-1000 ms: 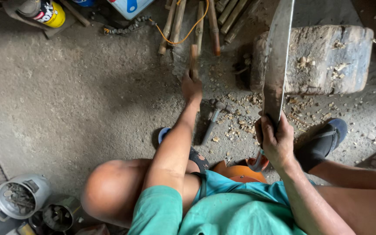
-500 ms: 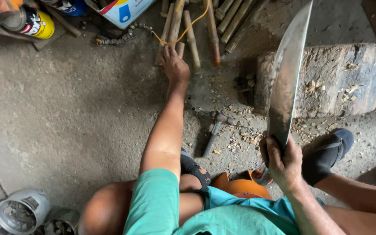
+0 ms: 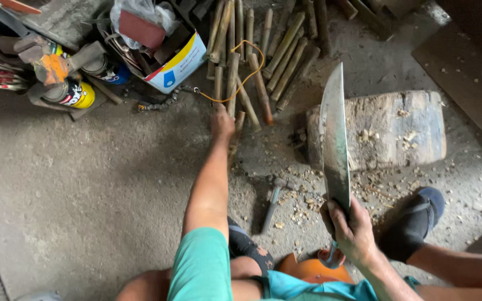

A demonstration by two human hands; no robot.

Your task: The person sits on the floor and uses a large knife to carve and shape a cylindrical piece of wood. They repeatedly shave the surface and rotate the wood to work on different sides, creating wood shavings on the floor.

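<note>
Bamboo sticks (image 3: 263,56) now under the outstretched left hand (image 3: 222,121), grasping one; right hand (image 3: 351,229) still clenches the blade (image 3: 335,145).

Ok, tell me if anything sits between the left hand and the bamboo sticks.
Nothing visible does: the left hand is already at the near ends of the bamboo sticks, on the one lying nearest. An orange cord loops across the pile beyond it.

Bare grey concrete floor (image 3: 85,184). Upper centre: bamboo sticks (image 3: 274,50) lying roughly parallel, an orange cord (image 3: 241,83) looped across them. Right of centre: wooden chopping block (image 3: 397,128), wood chips (image 3: 308,200) scattered before it. Centre: hammer (image 3: 271,203). Upper left: cardboard box (image 3: 177,67), spray cans (image 3: 76,95), chain (image 3: 160,103).
</note>
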